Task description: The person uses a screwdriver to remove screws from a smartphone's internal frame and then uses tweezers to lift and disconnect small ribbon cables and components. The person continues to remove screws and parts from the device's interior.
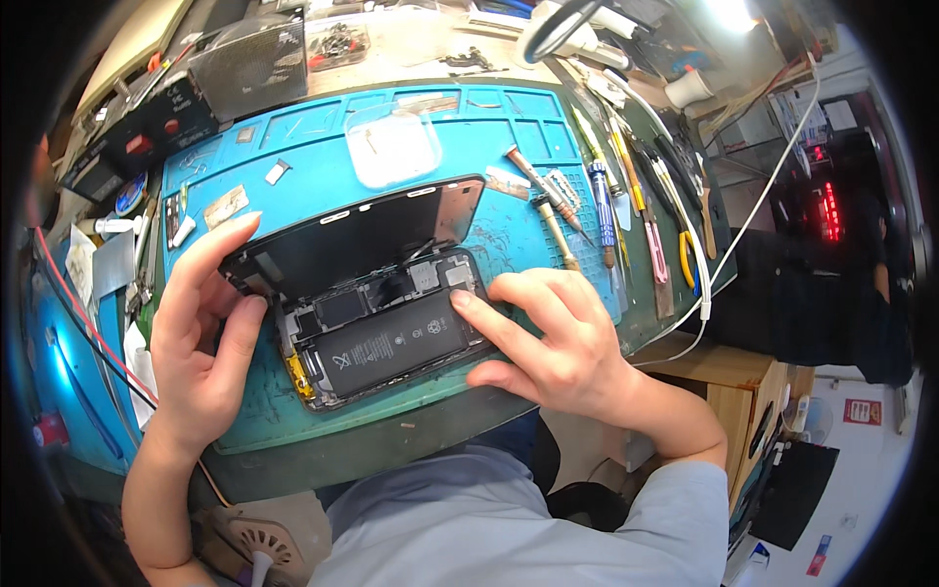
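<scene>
An opened smartphone lies in front of me, its insides facing up. The black battery (396, 344) fills much of the housing (381, 386), with a yellow part (296, 375) at the left end. The screen (357, 235) stands tilted up along the far long side. My left hand (210, 338) grips the screen's left end between thumb and fingers; the fingertips behind it are partly hidden. My right hand (553, 342) holds nothing. Its index fingertip touches the phone's inside near the battery's right end, the thumb is apart beside the housing and the other fingers are bent.
Under the phone is a blue-green work mat (303, 147) with raised compartments. A clear plastic tray (393, 145) sits beyond the screen. Screwdrivers (603, 210), tweezers and pink-handled tools (656, 252) lie at the right, beside a white cable (753, 210). A black box device (137, 137) stands far left.
</scene>
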Demonstrator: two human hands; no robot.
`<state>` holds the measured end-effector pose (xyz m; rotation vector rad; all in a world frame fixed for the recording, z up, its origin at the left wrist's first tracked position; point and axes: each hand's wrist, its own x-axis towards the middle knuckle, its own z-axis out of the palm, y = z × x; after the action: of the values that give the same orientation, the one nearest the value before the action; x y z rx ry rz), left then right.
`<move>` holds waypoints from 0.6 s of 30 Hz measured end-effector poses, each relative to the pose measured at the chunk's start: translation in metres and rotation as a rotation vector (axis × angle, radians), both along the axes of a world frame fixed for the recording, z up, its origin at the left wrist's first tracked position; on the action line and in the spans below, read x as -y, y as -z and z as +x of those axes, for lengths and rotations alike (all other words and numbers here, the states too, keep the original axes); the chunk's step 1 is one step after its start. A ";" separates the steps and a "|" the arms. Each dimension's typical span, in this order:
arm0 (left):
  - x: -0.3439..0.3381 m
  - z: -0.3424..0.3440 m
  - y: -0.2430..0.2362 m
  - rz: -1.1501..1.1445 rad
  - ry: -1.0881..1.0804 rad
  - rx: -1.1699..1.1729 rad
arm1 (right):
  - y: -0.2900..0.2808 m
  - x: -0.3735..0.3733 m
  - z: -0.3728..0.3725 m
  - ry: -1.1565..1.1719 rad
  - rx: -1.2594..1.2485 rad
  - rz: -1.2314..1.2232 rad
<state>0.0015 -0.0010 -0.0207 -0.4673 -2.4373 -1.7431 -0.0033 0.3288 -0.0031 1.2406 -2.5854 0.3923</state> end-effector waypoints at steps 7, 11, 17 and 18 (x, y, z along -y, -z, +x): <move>0.002 0.002 -0.002 -0.052 -0.039 -0.009 | -0.003 -0.001 0.003 0.034 0.107 -0.075; 0.001 0.001 -0.004 -0.061 -0.046 -0.006 | 0.004 -0.006 0.002 0.028 0.082 -0.132; -0.003 0.001 -0.004 -0.019 -0.041 -0.011 | 0.005 -0.012 0.000 -0.001 0.000 -0.330; -0.004 0.001 -0.004 -0.020 -0.043 -0.014 | 0.000 -0.018 0.000 0.038 -0.074 -0.326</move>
<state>0.0026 0.0032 -0.0169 -0.4239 -2.4389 -1.6939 -0.0031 0.3465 -0.0028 1.0690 -2.3589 0.7133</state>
